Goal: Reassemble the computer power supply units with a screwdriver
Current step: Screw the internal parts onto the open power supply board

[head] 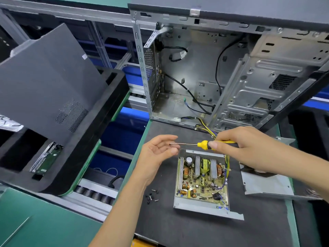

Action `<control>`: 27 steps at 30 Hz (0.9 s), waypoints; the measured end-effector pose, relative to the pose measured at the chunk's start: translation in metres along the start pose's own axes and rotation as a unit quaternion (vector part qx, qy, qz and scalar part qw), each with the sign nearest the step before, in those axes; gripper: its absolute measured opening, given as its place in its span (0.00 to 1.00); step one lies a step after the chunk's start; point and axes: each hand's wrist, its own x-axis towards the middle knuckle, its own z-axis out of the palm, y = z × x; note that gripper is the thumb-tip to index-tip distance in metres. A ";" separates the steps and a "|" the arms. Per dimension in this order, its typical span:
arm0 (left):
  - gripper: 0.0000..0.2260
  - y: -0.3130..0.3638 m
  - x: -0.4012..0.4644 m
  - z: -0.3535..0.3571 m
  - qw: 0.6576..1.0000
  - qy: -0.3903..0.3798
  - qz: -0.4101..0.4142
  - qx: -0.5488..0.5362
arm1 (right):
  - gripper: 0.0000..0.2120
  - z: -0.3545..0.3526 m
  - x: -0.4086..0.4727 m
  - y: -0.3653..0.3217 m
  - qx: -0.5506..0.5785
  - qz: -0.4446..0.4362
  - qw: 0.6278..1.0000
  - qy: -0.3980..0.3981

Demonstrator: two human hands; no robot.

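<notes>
Right hand [238, 145] grips the yellow-handled screwdriver [201, 144] level, tip at the loosely open, empty left hand [160, 148]. Below both lies the open metal power supply tray with its circuit board [202, 179]; small black screws [151, 196] sit beneath the left hand. Best to seat a screw squarely on the tip first.

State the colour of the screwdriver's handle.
Yellow with black, seen best in the head view: the screwdriver is gripped by the right hand.
</notes>
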 end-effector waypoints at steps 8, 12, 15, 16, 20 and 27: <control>0.21 -0.010 0.001 -0.025 0.998 -0.013 -0.043 0.034 | 0.27 -0.008 0.018 -0.013 -0.065 -0.002 0.997 -0.036; 0.17 -0.013 0.001 -0.036 0.993 0.008 -0.056 0.103 | 0.30 -0.012 0.028 -0.020 -0.122 -0.012 0.992 -0.037; 0.11 -0.017 0.002 -0.035 0.992 0.007 -0.074 0.104 | 0.32 -0.012 0.036 -0.025 -0.150 -0.025 0.987 -0.045; 0.09 -0.018 0.003 -0.035 0.992 0.010 -0.077 0.102 | 0.33 -0.012 0.039 -0.027 -0.157 -0.029 0.986 -0.047; 0.05 -0.018 0.005 -0.034 0.994 0.028 -0.069 0.083 | 0.32 -0.011 0.047 -0.033 -0.169 -0.039 0.983 -0.053; 0.02 -0.011 0.010 -0.038 0.994 0.038 -0.025 0.103 | 0.30 -0.013 0.050 -0.038 -0.171 -0.038 0.983 -0.056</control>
